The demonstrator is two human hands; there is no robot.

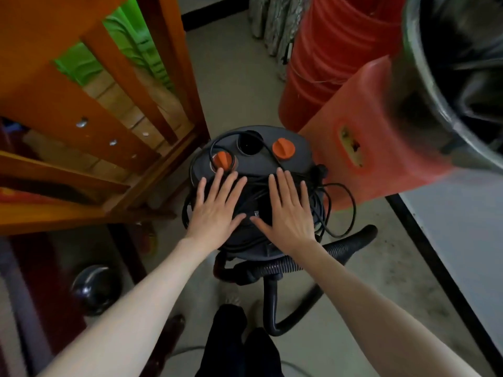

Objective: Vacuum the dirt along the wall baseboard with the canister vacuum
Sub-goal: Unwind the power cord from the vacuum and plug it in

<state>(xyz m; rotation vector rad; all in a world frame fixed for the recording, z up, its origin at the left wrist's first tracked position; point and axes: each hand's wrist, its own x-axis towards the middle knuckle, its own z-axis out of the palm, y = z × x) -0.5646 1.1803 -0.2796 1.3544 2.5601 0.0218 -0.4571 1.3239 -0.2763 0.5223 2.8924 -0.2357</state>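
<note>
A dark grey canister vacuum (253,161) with two orange knobs stands on the concrete floor in the middle of the view. Its black power cord (341,210) is coiled loosely over the top and hangs off the right side. The black ribbed hose (345,247) curves around the near side of the canister. My left hand (215,210) and my right hand (290,210) lie flat on the vacuum's top, fingers spread, holding nothing. A black baseboard (430,254) runs along the white wall at the right, with dusty floor beside it.
An orange wooden chair (114,126) stands close on the left. A red plastic stool (378,131) and a stack of red buckets (324,58) crowd the right, with a metal pot (441,85) at the top right. A dark round object (95,287) lies on the floor lower left.
</note>
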